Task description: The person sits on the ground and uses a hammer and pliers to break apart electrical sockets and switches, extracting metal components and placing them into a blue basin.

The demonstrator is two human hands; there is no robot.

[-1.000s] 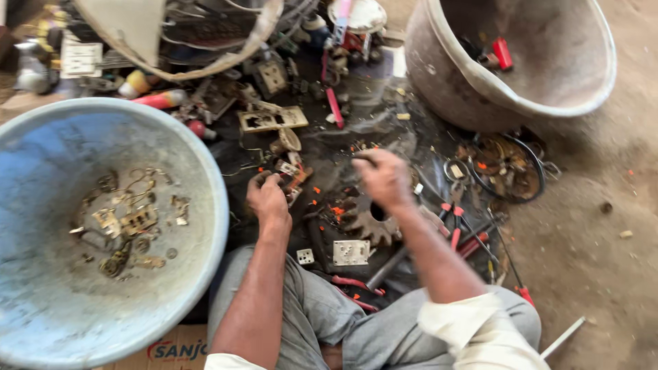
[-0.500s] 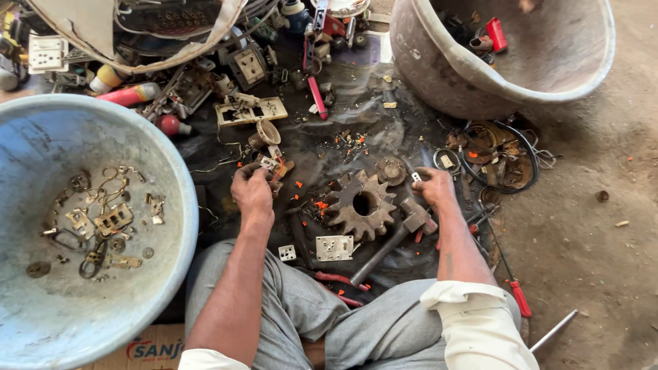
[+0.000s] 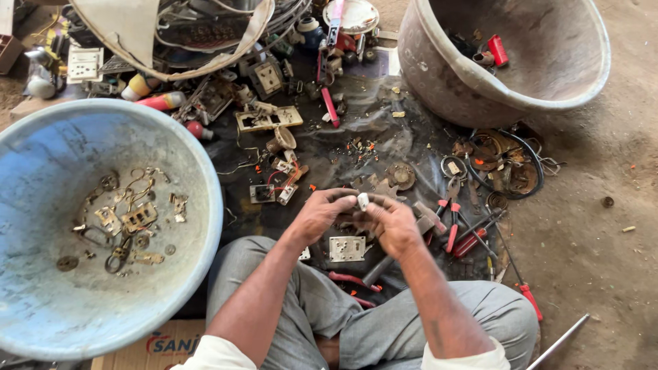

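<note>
We sit on the ground with both hands brought together above the black sheet [image 3: 384,130]. The left hand [image 3: 321,214] and the right hand [image 3: 392,223] are both closed narrowly around a small white part [image 3: 362,201], which sits between the fingertips, just above the knees. We cannot tell exactly what kind of part it is; it looks like a piece of an electrical fitting.

To do this step well, we judge that one hand should hold the part firm while the other works on it, low over the sheet, so that loose pieces fall there and not on the dirt.

At 6 o'clock from the hands a white switch plate [image 3: 347,248] lies on the sheet. At 3 o'clock lie red-handled pliers [image 3: 453,226], near enough to take if the fingers are not strong enough. At 9 o'clock stands the big blue basin [image 3: 199,164] with small brass pieces [image 3: 139,217] inside, and at 1 o'clock the grey basin [image 3: 439,82] with red scraps. Small parts are easy to lose here, so we keep the grip tight.
</note>
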